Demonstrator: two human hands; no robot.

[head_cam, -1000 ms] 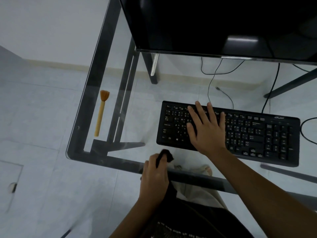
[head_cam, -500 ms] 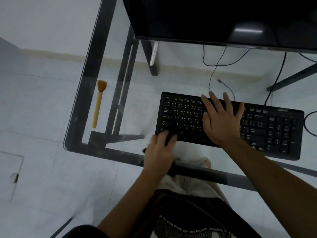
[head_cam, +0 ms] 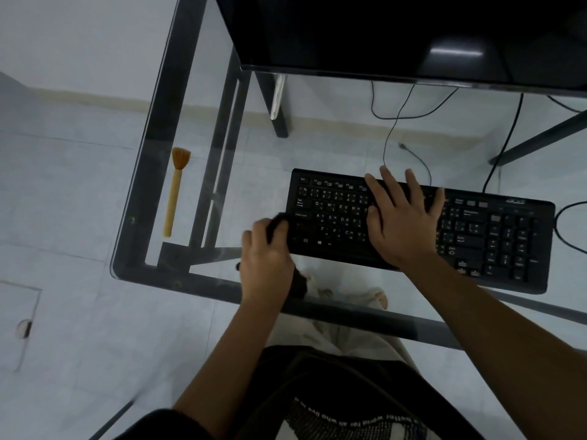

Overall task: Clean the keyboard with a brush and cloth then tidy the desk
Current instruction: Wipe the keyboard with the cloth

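A black keyboard (head_cam: 495, 236) lies on the glass desk (head_cam: 203, 281), angled down to the right. My right hand (head_cam: 400, 217) rests flat on its middle keys with fingers spread. At the keyboard's near left corner, my left hand (head_cam: 265, 262) is closed around a dark cloth (head_cam: 279, 222), which touches that corner. Part of the cloth hangs below the hand. A small brush (head_cam: 174, 192) with an orange handle and bristles lies on the glass at the far left, apart from both hands.
A large black monitor (head_cam: 381, 33) fills the top of the view behind the keyboard. Cables (head_cam: 394, 128) trail on the floor beneath the glass. A dark metal frame (head_cam: 152, 138) borders the desk's left edge. My lap is below.
My left hand has risen from the desk's near edge with the cloth to the keyboard's left corner. My right hand slid right along the keys.
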